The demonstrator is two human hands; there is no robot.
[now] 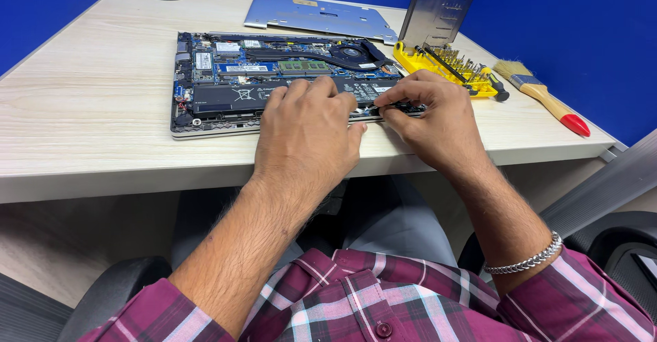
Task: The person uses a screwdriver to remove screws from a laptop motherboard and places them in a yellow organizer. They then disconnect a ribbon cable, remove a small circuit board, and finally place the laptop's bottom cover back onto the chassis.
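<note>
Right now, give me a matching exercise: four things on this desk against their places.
Things:
1. open black laptop base
2. silver metal bottom cover
3. yellow plastic screwdriver-bit tray
4. wooden brush with red handle tip

Places:
A. far right, beside the tray
B. under both hands
C. behind the laptop, lying flat
D. right of the laptop, lid raised

Pairs: 1-B, 2-C, 3-D, 4-A

opened laptop (274,82), bottom cover off, lying flat near front edge of pale wood surface (89,109), blue circuit board w/ fan + heat pipe at rear, long black battery along front
</note>
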